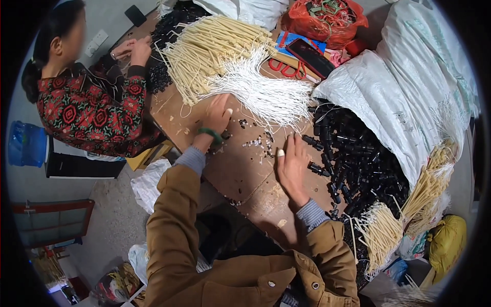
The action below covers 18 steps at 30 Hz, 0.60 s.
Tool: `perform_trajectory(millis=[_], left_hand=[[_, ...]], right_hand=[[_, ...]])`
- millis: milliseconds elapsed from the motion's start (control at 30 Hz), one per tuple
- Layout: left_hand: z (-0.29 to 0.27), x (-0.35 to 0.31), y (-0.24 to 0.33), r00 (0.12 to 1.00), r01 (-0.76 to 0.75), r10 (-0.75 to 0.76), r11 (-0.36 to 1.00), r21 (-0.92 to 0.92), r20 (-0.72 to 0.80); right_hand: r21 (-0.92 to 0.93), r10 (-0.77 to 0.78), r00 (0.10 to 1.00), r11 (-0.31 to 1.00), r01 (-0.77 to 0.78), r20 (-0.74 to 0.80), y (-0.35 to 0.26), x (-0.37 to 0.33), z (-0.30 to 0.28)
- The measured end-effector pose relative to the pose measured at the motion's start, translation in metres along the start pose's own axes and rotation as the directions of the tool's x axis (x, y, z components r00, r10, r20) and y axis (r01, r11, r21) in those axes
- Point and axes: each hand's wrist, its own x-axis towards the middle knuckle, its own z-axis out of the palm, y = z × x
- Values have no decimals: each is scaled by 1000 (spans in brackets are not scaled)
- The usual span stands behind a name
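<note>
My left hand (219, 116), with a green bangle (211, 135) at the wrist, lies on the brown table (245, 176) with fingers stretched at the lower edge of a bundle of white cords (266, 94). My right hand (293, 169) rests flat, fingers apart, its fingertips by the cords' loose ends. Both hands look open and seem to hold nothing. Small white pieces (254, 143) and little black bits lie scattered between them. To the right of my right hand spreads a heap of black plastic parts (363, 153). Cream-coloured sticks (204, 51) with white cords pile up beyond my left hand.
A person in a patterned top (94, 110) works at the far left. White woven sacks (373, 89) cover the right side. A red plastic bag (327, 23), a phone (311, 57) and red-handled scissors (286, 68) sit at the back. Another stick bundle (381, 235) lies at lower right.
</note>
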Motion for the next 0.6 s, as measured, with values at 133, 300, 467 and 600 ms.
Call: perform_trajectory(millis=[133,300,467,600], left_hand=[[-5,-27,19,993,-118,118,993,-15,19],[-10,-34,32,936,-345,333,932,107,118],[-15,-31,31,856,-468,481,877,-111,188],[-14,-22,29,867,-362,447,868,-339,220]], right_hand=[[-104,-210,977,973,206,-31,-18,-1,21],[195,-292,945,945,261,146,-25,2,34],[-67,-312,949,947,314,46,3,66,32],[-244,-301,950,918,313,85,22,101,17]])
